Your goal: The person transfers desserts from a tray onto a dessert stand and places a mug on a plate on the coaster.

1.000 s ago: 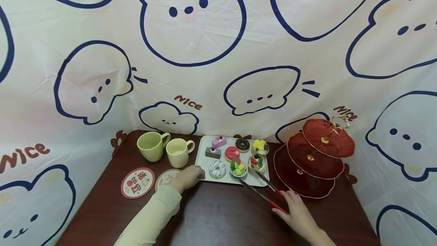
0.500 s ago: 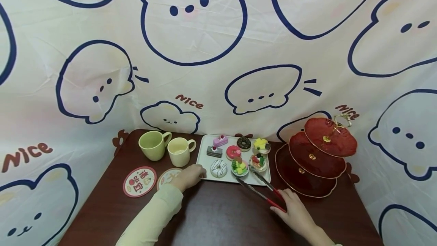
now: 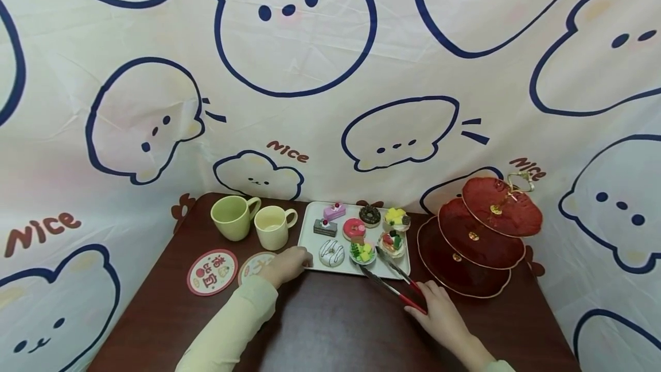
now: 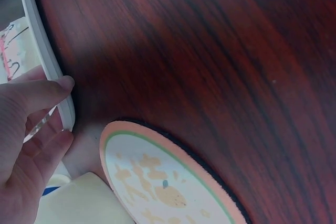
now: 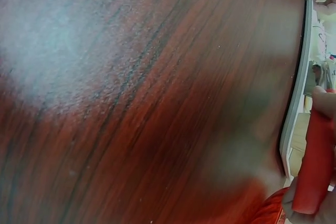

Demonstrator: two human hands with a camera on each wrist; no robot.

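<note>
In the head view my left hand (image 3: 286, 266) pinches the near left corner of the white tray (image 3: 338, 267); the left wrist view shows thumb and fingers on its rim. My right hand (image 3: 444, 314) holds tongs (image 3: 384, 286) by their red handles. The tong tips are spread, one at the near side of the tart with green and yellow toppings (image 3: 362, 252), the other between it and the tart with red fruit (image 3: 391, 244). Whether they touch either is unclear. Also on the tray are a white-iced donut (image 3: 331, 253), a pink donut (image 3: 354, 228) and a chocolate donut (image 3: 369, 216).
Two cake slices and a yellow-topped tart (image 3: 396, 219) occupy the tray's back part. A red three-tier stand (image 3: 462, 254) rises at the right. Left of the tray are a green mug (image 3: 230, 220), a cream mug (image 3: 271, 229) and two round coasters (image 3: 212, 272). A printed cloth hangs behind.
My right hand and the tongs have shifted slightly left, bringing the tips closer to the green and yellow tart. The left hand stays on the tray corner. The head view has drifted slightly.
</note>
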